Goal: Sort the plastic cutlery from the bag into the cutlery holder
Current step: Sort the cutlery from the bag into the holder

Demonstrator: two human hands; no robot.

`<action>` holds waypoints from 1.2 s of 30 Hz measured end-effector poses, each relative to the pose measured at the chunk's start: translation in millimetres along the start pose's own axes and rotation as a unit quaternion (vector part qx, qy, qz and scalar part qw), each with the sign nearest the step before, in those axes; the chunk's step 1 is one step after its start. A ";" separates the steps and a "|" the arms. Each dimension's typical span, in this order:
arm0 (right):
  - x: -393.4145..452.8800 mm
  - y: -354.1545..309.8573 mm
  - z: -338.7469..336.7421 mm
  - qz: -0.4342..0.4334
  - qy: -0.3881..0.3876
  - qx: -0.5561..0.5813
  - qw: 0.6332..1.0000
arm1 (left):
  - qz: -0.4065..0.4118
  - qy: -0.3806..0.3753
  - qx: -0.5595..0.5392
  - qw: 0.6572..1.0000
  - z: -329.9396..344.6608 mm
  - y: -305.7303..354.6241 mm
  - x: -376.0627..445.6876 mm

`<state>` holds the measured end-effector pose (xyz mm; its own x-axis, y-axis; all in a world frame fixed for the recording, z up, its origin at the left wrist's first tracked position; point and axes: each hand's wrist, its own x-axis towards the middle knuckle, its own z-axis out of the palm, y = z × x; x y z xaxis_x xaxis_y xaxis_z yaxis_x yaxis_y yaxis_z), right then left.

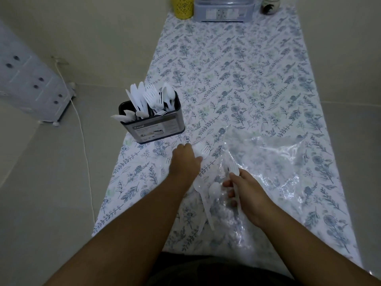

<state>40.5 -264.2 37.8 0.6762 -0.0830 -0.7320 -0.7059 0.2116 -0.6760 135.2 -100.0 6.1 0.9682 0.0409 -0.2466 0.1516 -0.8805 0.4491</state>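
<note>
Two hands: left grip [185, 159] pinching fork [203, 150], right grip [245, 193] pinching fork w/ bag [268, 162]; holder [152, 120] nearby.

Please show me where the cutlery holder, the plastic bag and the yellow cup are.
cutlery holder [156, 129]: head view, on its labelled front wall.
plastic bag [274, 159]: head view, on its crumpled clear middle.
yellow cup [183, 7]: head view, on its patterned side.

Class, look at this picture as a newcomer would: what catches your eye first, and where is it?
The dark cutlery holder bristling with white plastic cutlery, at the table's left edge. Nearer the camera, two bare hands work beside a crumpled clear bag: the left hand on a fork, the right hand gripping another.
</note>
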 end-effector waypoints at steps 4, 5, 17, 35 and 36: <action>-5.7 1.8 -3.5 -0.002 -0.009 -0.007 1.000 | -0.006 0.004 -0.032 0.999 3.3 -2.1 10.3; -6.2 2.7 -4.2 -0.004 -0.011 -0.006 1.000 | -0.003 0.002 -0.048 0.999 3.6 -2.9 11.5; -9.9 -3.8 0.1 -0.021 -0.006 0.056 0.998 | 0.055 0.059 -0.189 0.979 -28.3 1.8 -3.5; -14.2 -6.4 22.0 -0.087 -0.127 0.058 0.986 | 0.035 -0.066 -0.335 0.939 -24.4 12.5 -72.7; -14.4 -5.1 20.3 -0.085 -0.125 0.055 0.987 | 0.037 -0.082 -0.335 0.938 -24.5 12.3 -72.1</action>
<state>38.6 -244.3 53.5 0.8239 0.1128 -0.5554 -0.5591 0.3216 -0.7642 72.1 -102.2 50.4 0.9457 -0.1297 -0.2981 0.2302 -0.3806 0.8956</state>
